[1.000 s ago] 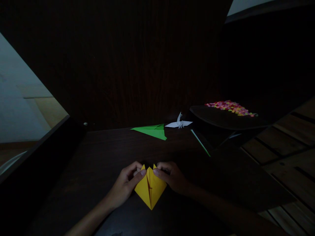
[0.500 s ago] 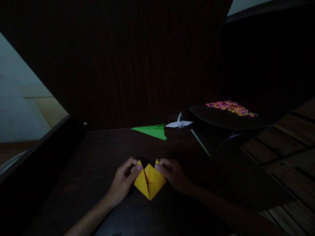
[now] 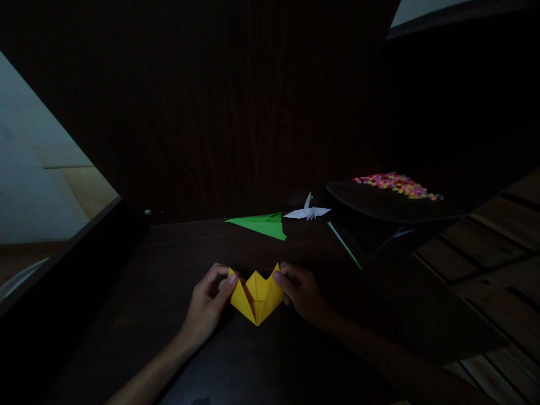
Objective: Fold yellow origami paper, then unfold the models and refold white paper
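Observation:
A folded yellow origami paper (image 3: 258, 298) is held between my two hands, its lower point toward me and three peaks along its upper side. My left hand (image 3: 211, 291) pinches the left peak, thumb on the front face. On the other side, my right hand (image 3: 301, 291) grips the right peak the same way, with the fingers partly hidden behind it. Beyond the hands lie a green paper plane (image 3: 259, 225) and a white paper crane (image 3: 309, 212).
A thin pale-green strip or stick (image 3: 344, 244) lies right of the crane. Small pink, red and yellow pieces (image 3: 396, 184) are heaped on a dark curved shelf (image 3: 363, 205). Upright dark panels stand behind the dark wooden tabletop (image 3: 139, 315) and along its left.
Both hands have spread apart a little, drawing the two outer peaks of the yellow paper wider. The paper's bottom point has risen slightly.

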Action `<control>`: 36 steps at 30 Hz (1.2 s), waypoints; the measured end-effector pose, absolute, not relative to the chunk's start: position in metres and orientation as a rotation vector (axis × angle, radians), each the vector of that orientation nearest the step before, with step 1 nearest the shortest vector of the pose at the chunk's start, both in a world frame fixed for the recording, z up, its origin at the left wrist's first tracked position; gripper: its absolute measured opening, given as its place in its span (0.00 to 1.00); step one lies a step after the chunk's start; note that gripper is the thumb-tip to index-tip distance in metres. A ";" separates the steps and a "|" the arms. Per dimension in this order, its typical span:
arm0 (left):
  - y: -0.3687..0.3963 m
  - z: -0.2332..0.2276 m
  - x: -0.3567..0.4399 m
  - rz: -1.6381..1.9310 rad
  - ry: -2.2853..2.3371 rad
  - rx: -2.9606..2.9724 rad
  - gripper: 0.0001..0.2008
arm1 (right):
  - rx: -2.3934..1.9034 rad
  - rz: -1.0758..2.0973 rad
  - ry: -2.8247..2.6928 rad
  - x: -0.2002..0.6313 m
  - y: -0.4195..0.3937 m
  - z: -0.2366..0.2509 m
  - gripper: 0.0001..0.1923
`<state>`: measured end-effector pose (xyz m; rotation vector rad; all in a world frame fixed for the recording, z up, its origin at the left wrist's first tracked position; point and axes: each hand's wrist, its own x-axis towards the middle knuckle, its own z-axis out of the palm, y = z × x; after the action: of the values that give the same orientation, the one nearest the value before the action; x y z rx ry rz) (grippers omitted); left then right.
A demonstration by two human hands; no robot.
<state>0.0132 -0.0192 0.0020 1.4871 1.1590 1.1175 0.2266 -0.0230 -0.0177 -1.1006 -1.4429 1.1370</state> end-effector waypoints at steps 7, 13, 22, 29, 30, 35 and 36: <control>-0.015 0.002 0.011 1.259 1.207 1.569 0.10 | -1.034 0.984 -1.446 0.233 -0.016 -0.020 0.16; -0.014 0.002 0.008 1.297 1.227 1.598 0.07 | -1.051 0.946 -1.425 0.237 -0.014 -0.018 0.14; -0.015 0.005 0.007 1.322 1.287 1.624 0.07 | -1.015 0.881 -1.422 0.240 -0.011 -0.020 0.12; -0.013 0.006 0.004 1.352 1.297 1.616 0.05 | -0.999 0.831 -1.415 0.243 -0.009 -0.016 0.09; -0.013 0.006 0.004 1.351 1.306 1.614 0.05 | -0.999 0.829 -1.413 0.243 -0.009 -0.016 0.09; -0.012 0.004 0.003 1.373 1.346 1.594 0.06 | -0.998 0.826 -1.406 0.245 -0.007 -0.016 0.10; -0.011 0.003 0.002 1.377 1.351 1.581 0.07 | -0.997 0.827 -1.402 0.246 -0.007 -0.016 0.11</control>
<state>0.0025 -0.0114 0.0032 1.5810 1.3515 1.3771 0.2459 -0.0068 -0.0163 -0.9972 -1.4018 0.8273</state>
